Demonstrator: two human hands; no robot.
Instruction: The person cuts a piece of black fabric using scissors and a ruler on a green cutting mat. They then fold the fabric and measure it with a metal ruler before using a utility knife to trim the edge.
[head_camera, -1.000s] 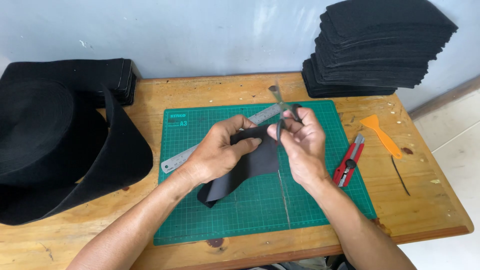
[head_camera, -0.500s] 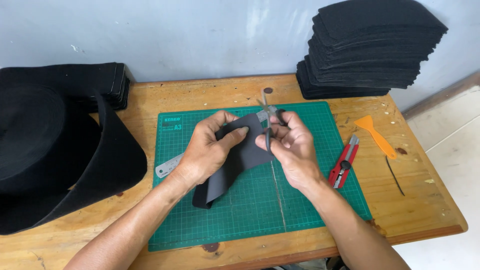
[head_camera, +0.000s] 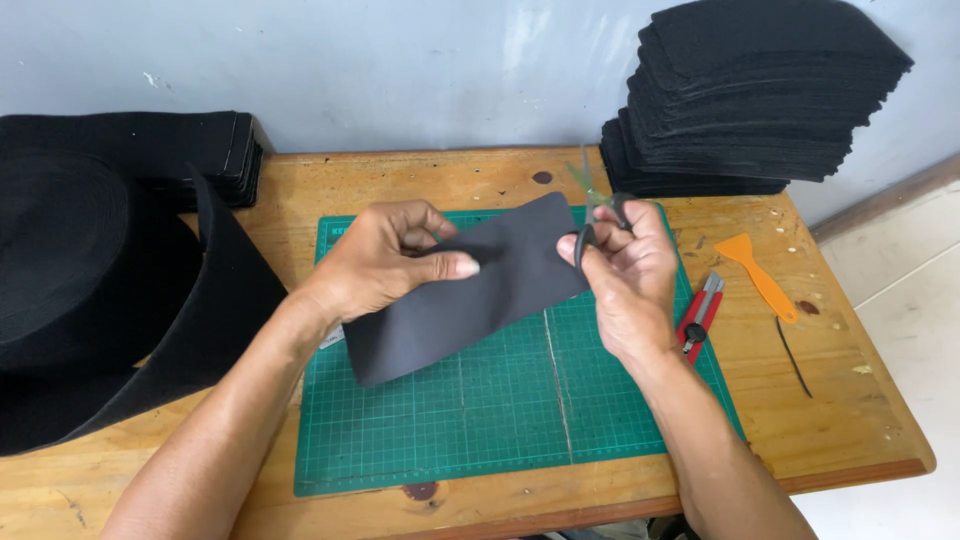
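A: Nearest us, what sits under the hands?

B: A green cutting mat (head_camera: 480, 420) on the wooden table (head_camera: 850, 420), below both wrists. The dark grey sheet (head_camera: 470, 295) hangs above it, between the two hands, its lower corner drooping toward the mat.

A: Who has hold of it?

B: The left hand (head_camera: 385, 265) is closed on the sheet's upper edge, thumb on the front face and fingers behind. The right hand (head_camera: 625, 275) pinches the sheet's right edge and also has its fingers through the loops of small scissors (head_camera: 592, 200), blades pointing up and away from the palm.

A: How do you think the sheet handles?

B: Light and soft, I'd judge. It bends under its own weight yet keeps a smooth curve, like thin foam or felt. It doesn't look slippery or fragile. Taking it at two edges, as here, seems best; one pinch would let it flop.

A: Beyond the right hand?

B: Just to its right lie a red utility knife (head_camera: 700, 315) and an orange scraper (head_camera: 760, 275). Farther off, a stack of black sheets (head_camera: 760, 90). Left of the left hand, a big black roll (head_camera: 90, 290).
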